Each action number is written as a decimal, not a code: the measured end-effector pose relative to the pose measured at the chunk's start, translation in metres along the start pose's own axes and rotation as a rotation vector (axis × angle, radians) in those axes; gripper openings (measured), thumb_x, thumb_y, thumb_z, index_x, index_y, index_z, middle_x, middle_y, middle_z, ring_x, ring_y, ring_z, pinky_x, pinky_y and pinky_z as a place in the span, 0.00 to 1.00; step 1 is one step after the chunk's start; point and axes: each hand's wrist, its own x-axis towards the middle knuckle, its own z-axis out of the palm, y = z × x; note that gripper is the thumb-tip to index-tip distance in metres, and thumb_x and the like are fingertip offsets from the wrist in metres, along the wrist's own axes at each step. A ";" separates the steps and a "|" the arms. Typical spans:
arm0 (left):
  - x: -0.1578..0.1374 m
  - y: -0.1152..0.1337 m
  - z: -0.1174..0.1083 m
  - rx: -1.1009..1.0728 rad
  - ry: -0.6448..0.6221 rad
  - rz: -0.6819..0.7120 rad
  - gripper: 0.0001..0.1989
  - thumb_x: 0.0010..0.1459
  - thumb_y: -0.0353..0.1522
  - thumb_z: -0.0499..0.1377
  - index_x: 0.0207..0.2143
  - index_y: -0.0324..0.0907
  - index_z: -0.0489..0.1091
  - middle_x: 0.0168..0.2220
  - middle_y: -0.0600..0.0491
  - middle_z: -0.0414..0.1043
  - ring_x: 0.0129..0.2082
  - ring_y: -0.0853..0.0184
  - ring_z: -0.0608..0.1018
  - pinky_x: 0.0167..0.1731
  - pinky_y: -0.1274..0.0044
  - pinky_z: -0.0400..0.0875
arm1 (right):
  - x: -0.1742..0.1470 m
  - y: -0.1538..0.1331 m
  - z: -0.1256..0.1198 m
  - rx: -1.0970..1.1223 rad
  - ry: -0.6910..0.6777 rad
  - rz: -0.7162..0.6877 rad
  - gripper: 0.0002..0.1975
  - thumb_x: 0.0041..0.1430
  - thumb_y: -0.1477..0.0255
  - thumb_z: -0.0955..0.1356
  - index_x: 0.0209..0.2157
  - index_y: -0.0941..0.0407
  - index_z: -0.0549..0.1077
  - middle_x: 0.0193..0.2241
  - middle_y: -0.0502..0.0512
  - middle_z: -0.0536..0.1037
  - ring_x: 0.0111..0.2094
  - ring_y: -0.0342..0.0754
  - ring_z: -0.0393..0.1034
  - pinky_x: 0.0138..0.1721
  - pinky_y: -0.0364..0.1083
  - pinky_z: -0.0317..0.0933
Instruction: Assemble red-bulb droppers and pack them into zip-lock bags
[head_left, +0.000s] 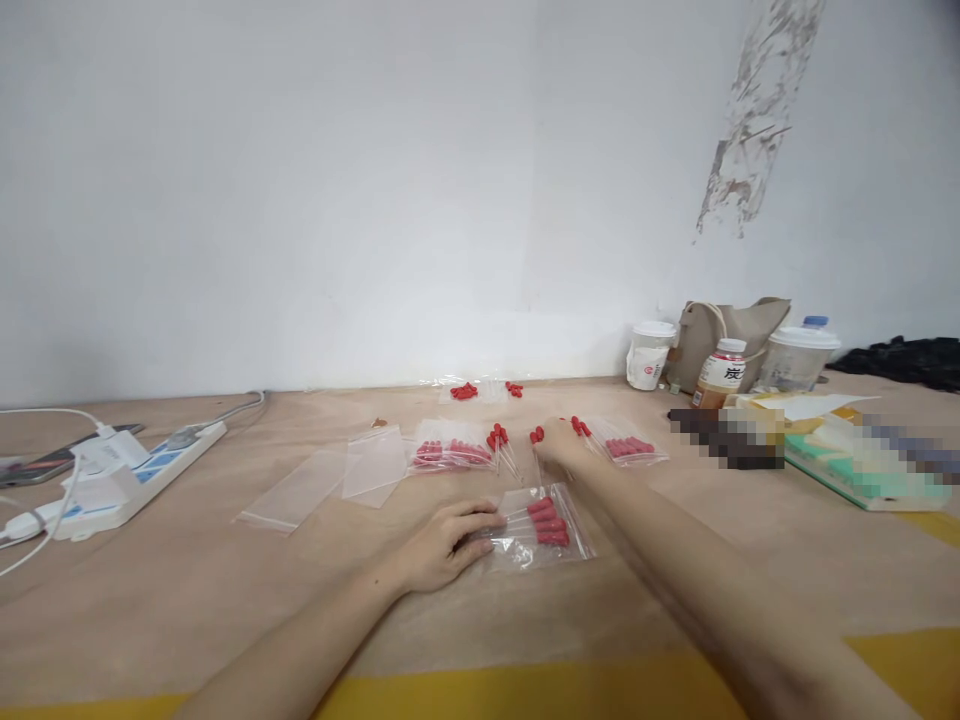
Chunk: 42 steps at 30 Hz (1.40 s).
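My left hand point(452, 543) lies on the table with its thumb and fingers bent onto the left end of a clear zip bag point(514, 553). Inside that bag, several droppers with red rubber bulbs point(551, 525) lie side by side, bulbs to the right. Farther back, my right hand point(561, 443) is closed and low over the table among loose red-bulbed droppers point(537, 436); its fingertips and whatever they hold are hidden. More loose droppers point(498, 437) lie left of it, and others point(580, 426) just to its right.
Filled dropper bags point(450, 450), point(630, 447) flank the loose droppers. Flat plastic bags point(375, 465) lie left. Red bulbs point(463, 391) rest by the wall. A power strip point(142, 480) stands far left; a paper cup point(649, 355), bottle point(718, 374) and grey bag point(694, 345) stand right.
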 end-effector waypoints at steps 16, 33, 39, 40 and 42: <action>0.000 0.004 -0.003 0.042 -0.040 0.004 0.17 0.60 0.36 0.46 0.52 0.49 0.59 0.52 0.53 0.59 0.51 0.65 0.63 0.51 0.73 0.57 | -0.030 0.025 -0.030 0.294 0.046 -0.071 0.35 0.45 0.75 0.64 0.55 0.62 0.46 0.22 0.50 0.70 0.24 0.44 0.67 0.24 0.40 0.58; 0.001 0.002 -0.004 0.176 -0.129 0.003 0.20 0.62 0.38 0.41 0.57 0.52 0.50 0.57 0.54 0.52 0.55 0.63 0.57 0.53 0.68 0.52 | -0.080 0.054 -0.004 1.164 0.140 0.003 0.26 0.42 0.69 0.68 0.41 0.52 0.51 0.22 0.44 0.65 0.20 0.43 0.67 0.23 0.44 0.66; 0.001 0.002 -0.004 0.183 -0.129 0.001 0.20 0.62 0.38 0.41 0.57 0.52 0.49 0.57 0.54 0.52 0.55 0.63 0.57 0.54 0.68 0.52 | -0.081 0.060 -0.002 1.224 -0.066 0.055 0.17 0.42 0.67 0.69 0.33 0.56 0.62 0.22 0.48 0.70 0.24 0.43 0.69 0.30 0.45 0.65; 0.001 0.002 -0.004 0.185 -0.131 -0.003 0.20 0.62 0.38 0.41 0.57 0.52 0.49 0.57 0.54 0.52 0.55 0.63 0.57 0.54 0.68 0.52 | -0.080 0.063 -0.004 1.175 -0.090 0.030 0.16 0.41 0.66 0.70 0.32 0.57 0.64 0.22 0.48 0.71 0.24 0.42 0.69 0.30 0.44 0.65; 0.001 0.002 -0.004 0.188 -0.134 -0.007 0.20 0.62 0.38 0.41 0.57 0.53 0.50 0.57 0.55 0.52 0.55 0.63 0.57 0.54 0.68 0.52 | -0.077 0.070 -0.009 1.014 -0.153 -0.052 0.16 0.40 0.65 0.70 0.31 0.58 0.68 0.21 0.48 0.71 0.22 0.41 0.66 0.28 0.43 0.62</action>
